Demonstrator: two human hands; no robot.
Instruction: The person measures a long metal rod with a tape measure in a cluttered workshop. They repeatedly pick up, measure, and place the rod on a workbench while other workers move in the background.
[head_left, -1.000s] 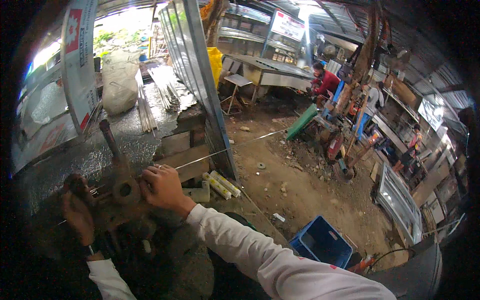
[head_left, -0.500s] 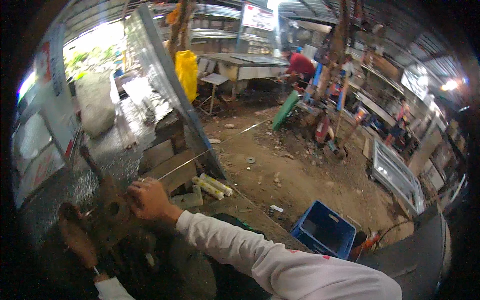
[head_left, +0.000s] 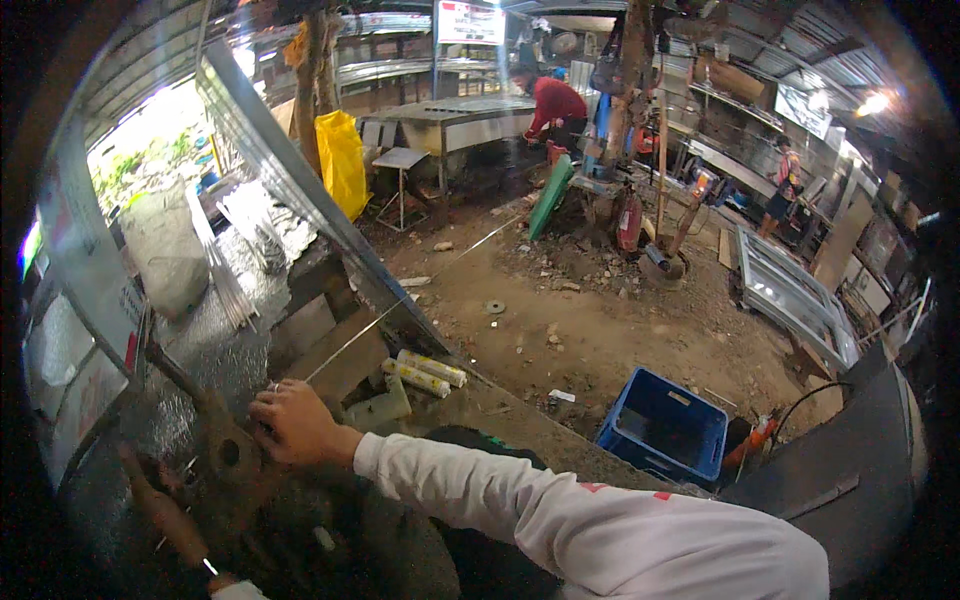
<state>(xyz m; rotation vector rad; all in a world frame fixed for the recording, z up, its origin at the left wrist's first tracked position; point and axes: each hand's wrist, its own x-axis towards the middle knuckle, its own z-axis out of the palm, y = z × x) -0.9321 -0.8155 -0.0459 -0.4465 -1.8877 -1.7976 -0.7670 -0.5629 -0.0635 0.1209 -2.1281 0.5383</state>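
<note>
A long thin metal rod [head_left: 400, 302] slants from my right hand [head_left: 298, 424] across the dirt ground toward the far side. My right fingers are closed around its near end, beside a dark, rusty metal vise-like tool [head_left: 222, 446] with a round hole and a handle sticking up. My left hand [head_left: 172, 512] is low on the left, next to the same tool. Its fingers are dark and smeared, so their hold is unclear. A short bright sliver shows between the left hand and the tool; whether it belongs to the rod I cannot tell.
Two yellow-and-white tubes [head_left: 418, 372] lie beyond my right hand. A blue crate [head_left: 660, 425] sits on the ground at right. A leaning corrugated metal sheet [head_left: 300, 190] rises at left. White window frames [head_left: 795, 295] lie far right. A person in red [head_left: 556, 103] bends near a table.
The whole view has shifted, with the background sliding left. My left hand has dropped slightly, and its fingers have changed pose. The right hand keeps hold of the rod.
</note>
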